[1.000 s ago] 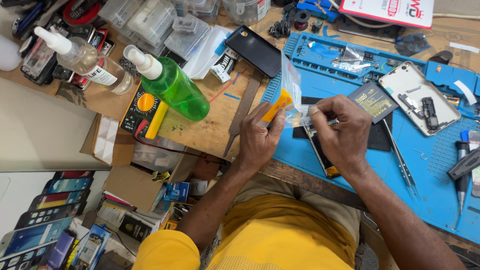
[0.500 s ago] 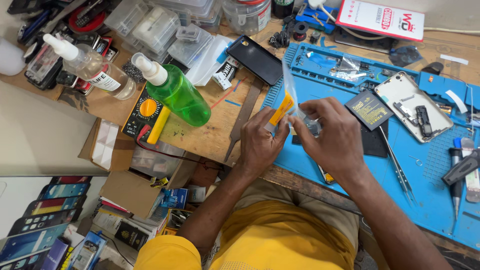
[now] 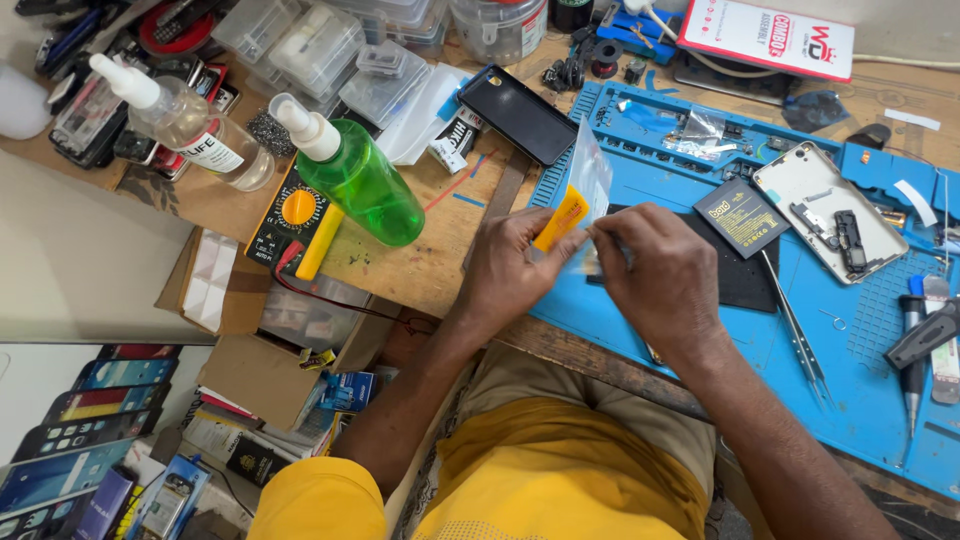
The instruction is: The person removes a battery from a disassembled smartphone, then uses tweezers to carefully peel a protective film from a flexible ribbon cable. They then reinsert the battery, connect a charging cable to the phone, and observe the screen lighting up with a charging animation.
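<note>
A small clear plastic bag [image 3: 590, 180] with an orange strip [image 3: 560, 218] inside is held upright just above the near edge of the blue mat [image 3: 800, 330], raised off the worktop [image 3: 400, 265] so both hands can work at its lower end. The left hand [image 3: 510, 270] pinches the orange end between thumb and fingers; the right hand [image 3: 665, 275] closes on the bag's lower edge at 3 o'clock of it, fingertips meeting the left. At 1 o'clock of the bag lie a dark battery [image 3: 742, 217] and an opened phone back [image 3: 830, 210], kept within reach on the mat. A black phone [image 3: 518, 113] lies at 11 o'clock, a green bottle [image 3: 350, 175] at 9 o'clock.

Against half a second ago, the hands sit closer together and the bag stands taller.
</note>
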### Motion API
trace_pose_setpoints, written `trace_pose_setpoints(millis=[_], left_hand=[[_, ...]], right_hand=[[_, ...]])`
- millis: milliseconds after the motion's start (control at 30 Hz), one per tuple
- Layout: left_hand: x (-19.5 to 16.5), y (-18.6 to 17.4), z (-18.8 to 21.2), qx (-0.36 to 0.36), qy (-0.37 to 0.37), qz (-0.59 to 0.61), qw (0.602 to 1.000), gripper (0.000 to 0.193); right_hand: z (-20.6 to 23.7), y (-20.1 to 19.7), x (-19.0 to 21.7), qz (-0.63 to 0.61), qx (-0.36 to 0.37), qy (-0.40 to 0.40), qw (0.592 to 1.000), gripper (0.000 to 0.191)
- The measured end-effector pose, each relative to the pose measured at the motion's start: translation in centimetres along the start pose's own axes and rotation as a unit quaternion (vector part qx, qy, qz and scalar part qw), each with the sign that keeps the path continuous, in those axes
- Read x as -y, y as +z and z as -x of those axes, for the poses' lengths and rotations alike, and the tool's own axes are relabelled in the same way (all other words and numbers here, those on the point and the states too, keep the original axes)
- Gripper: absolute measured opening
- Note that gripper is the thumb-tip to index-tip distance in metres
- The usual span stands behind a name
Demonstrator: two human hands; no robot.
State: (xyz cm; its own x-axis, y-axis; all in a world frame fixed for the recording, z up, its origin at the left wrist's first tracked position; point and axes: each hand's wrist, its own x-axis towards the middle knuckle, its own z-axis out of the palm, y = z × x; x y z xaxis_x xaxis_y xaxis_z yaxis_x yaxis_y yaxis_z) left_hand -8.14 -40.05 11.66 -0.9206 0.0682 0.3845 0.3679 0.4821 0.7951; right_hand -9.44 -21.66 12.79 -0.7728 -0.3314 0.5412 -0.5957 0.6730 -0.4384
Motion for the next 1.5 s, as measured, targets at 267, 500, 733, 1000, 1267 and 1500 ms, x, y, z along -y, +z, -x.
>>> trace_pose_setpoints(millis=[267,500,733,1000,1267,1500], left_hand=[[0.7,0.5,0.3,-0.052,0.054,-0.048,0.996,0.017],[0.9,0.3,-0.2,-0.106,0.044,-0.014,0.993,0.013],[0.8,0.4,-0.3,-0.12,0.032,-0.071,0.99,0.013],[-0.3,0.9,0.4,-0.069,0.043,-0.069,0.994,0.021],[0.0,-3.1,-0.6,0.055,-0.002,0.028,0.998,0.048],[2.4,-0.5,-3.3,0.096,-0.028,-0.141,0.985,0.029]], right_hand=[[0.8,0.7,-1.7,-0.11,-0.03,0.074,0.991,0.011],[0.8,0.8,-2.8,-0.137,-0.034,0.138,0.98,0.009],[-0.2,-1.2,-1.2,-0.125,-0.034,0.026,0.991,0.036],[-2.2,0.2,-0.7,0.049,-0.003,-0.004,0.999,0.009],[-1.6,-0.4,-0.3,0.097,0.003,-0.061,0.993,0.009],[-1.5,0.1,0.1,0.097,0.015,-0.085,0.991,0.008]])
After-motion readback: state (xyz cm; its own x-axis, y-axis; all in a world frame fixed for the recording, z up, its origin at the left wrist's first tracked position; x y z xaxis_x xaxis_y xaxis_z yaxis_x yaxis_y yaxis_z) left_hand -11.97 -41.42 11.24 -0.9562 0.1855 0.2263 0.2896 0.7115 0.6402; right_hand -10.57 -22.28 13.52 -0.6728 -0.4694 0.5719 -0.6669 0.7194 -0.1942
